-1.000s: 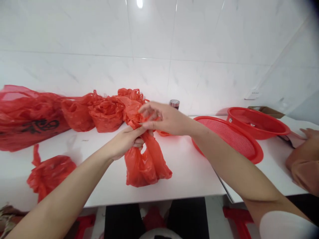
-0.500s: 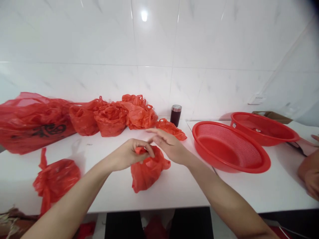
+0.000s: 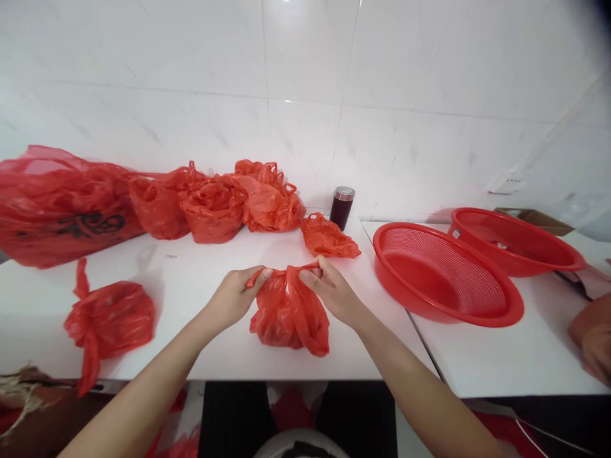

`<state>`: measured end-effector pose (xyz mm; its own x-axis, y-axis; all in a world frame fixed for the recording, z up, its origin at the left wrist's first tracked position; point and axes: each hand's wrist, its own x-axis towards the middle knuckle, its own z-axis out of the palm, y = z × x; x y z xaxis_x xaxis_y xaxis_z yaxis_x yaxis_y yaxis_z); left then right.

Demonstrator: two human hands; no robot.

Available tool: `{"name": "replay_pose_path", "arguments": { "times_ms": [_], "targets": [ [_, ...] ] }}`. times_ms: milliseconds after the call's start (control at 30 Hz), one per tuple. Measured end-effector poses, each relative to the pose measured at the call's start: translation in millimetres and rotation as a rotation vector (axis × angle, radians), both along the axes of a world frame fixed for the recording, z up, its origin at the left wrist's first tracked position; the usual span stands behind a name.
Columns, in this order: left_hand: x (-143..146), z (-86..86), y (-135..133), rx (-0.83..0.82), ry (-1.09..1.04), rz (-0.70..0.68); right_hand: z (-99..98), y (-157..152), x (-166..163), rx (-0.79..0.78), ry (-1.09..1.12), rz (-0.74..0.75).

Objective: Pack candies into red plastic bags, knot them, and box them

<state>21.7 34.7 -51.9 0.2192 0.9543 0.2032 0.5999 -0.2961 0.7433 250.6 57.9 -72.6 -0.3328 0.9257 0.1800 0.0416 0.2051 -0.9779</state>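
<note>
A red plastic bag (image 3: 291,315) with something bulky inside rests on the white table in front of me. My left hand (image 3: 241,292) is closed on one side of the bag's top, thumb pressed over the film. On the other side, my right hand (image 3: 331,289) pinches the opposite top end. Between the hands the top edge is stretched sideways, with a small gap in the middle. What lies inside the bag is hidden. A knotted red bag (image 3: 114,318) sits to the left, apart from my hands, and a flattish red bag (image 3: 327,236) lies just beyond my right hand.
Several red bags (image 3: 212,213) line the wall, with a large printed red bag (image 3: 62,210) at far left. A dark tumbler (image 3: 342,208) stands behind. Rightward are a red colander (image 3: 443,280) and a red basin (image 3: 515,242). Another person's hand (image 3: 594,340) shows at the right edge.
Both hands have taken hold of the bag's top and pulled it out sideways; before, my right hand was open above it. The view has tilted slightly downward.
</note>
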Motion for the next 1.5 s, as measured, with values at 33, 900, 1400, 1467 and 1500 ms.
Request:
{"name": "replay_pose_path", "arguments": {
  "times_ms": [33,900,1400,1467,1500],
  "targets": [
    [-9.6,-10.2,-2.9,-0.032,-0.042,0.025,-9.9,2.2,7.3,-0.026,-0.020,-0.059],
    [19.9,-112.5,75.1,-0.201,0.465,0.392,-115.4,56.5,24.5,0.114,-0.552,-0.490],
    [9.0,-121.5,76.9,-0.188,0.620,0.458,-126.5,53.6,26.2,0.203,-1.031,-0.613],
    [-3.3,-116.6,71.8,-0.226,0.577,0.484,-124.3,51.3,28.6,0.193,-1.028,-0.613],
    [-10.6,-113.2,68.8,-0.248,0.548,0.499,-123.4,50.7,29.5,0.189,-1.021,-0.612]
  ]
}}
